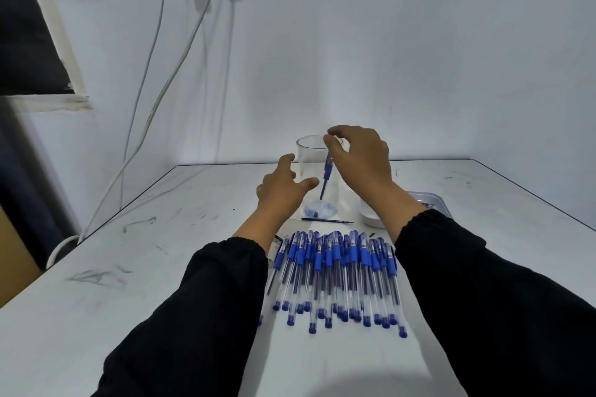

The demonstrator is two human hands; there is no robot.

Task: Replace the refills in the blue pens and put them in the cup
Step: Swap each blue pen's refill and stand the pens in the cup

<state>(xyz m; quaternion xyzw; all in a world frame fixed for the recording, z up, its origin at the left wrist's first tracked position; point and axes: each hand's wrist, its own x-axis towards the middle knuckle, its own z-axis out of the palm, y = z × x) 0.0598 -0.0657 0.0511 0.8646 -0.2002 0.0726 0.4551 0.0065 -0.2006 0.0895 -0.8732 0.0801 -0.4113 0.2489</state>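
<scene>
Because the right hand [358,161] has its fingertips [332,138] bunched over the mouth of the clear cup [317,171], the blue pen [326,177] it pinches by the top end hangs tip-down inside the glass, well below the fingers and not yet on the bottom. That looks to me like someone lowering a finished pen in gently so it does not clatter or tip the cup. The thumb and first fingers are curled close together on the pen; the other fingers arch loosely above the rim.

Just left of those fingers, the left hand [280,190] is spread beside the cup wall, fingers relaxed and holding nothing, the thumb reaching toward the glass. Whether it actually touches the cup I cannot tell; I would guess it is there to steady the cup while the pen goes in.

Nearer the person than either hand, between the two black sleeves, a heap of blue pens [338,274] lies on the white table [161,251], caps pointing toward the cup, within easy reach for the next pick. A loose dark refill [327,220] lies between that heap and the cup's base. Under the right wrist sits a white tray [429,200], its contents mostly hidden.

With one pen going in, most of the job seems ahead.
</scene>
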